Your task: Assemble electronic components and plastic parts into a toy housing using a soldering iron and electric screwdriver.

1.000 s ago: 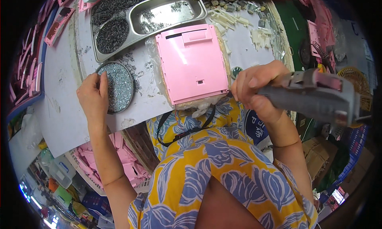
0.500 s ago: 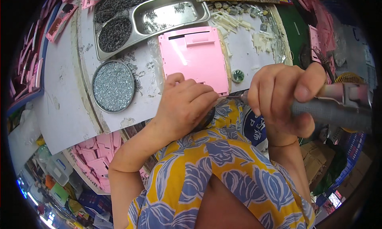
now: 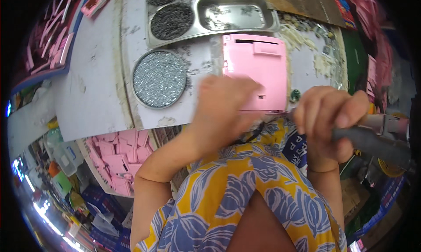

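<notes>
A pink plastic panel lies on the white worktop, with a long dark slot at its far end and a small dark slot towards its near edge. Smeared by motion, my left hand is over the panel's near left corner; whether its fingers touch the panel or hold anything is unclear. To the right of that corner my right hand is closed around a grey-handled power screwdriver. The tool's tip points left, towards the panel's near edge, and is hard to make out. A small green round piece sits beside the panel.
A round tin of small silvery screws stands left of the panel. Behind is a metal tray with dark springs. White plastic parts lie at the right. A bin of pink pieces sits below the worktop's near left edge.
The whole view has shifted, so the worktop things appear further right. My left hand has moved in a blur near the panel's near edge. The screwdriver stays in my right hand.
</notes>
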A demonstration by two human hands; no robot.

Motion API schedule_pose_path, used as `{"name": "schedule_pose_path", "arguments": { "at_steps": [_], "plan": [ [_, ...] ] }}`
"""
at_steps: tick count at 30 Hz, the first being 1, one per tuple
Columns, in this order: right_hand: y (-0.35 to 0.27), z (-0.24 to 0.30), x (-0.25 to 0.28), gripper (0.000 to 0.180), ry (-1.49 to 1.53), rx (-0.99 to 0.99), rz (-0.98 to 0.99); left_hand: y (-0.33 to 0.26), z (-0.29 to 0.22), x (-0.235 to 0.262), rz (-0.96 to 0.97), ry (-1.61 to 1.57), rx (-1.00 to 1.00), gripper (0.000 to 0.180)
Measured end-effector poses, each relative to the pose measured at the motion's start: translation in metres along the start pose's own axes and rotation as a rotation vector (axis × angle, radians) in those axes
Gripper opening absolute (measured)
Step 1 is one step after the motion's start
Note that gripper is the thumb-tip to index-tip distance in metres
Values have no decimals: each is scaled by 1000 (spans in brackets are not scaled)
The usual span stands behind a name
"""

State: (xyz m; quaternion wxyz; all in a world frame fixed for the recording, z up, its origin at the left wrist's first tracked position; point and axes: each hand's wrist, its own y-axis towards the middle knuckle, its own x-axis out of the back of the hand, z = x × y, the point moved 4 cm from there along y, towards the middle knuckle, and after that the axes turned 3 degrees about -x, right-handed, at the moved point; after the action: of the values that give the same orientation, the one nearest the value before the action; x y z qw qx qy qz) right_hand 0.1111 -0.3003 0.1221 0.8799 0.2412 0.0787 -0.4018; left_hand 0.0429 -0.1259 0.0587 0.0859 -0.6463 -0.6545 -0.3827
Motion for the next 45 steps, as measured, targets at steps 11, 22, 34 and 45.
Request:
{"name": "schedule_pose_path", "arguments": {
  "at_steps": [11,22,34,45],
  "plan": [
    [0,2,37,33,-102,69,-28,-42,92,84,157,641,318,12],
    [4,-33,67,27,-164,93,-213,-30,115,85,64,723,214,14],
    [11,-42,64,24,-356,-16,-81,-20,117,99,-93,600,245,9],
    [28,7,21,29,6,40,42,32,5,-28,-13,-48,-163,16]
  ]
}}
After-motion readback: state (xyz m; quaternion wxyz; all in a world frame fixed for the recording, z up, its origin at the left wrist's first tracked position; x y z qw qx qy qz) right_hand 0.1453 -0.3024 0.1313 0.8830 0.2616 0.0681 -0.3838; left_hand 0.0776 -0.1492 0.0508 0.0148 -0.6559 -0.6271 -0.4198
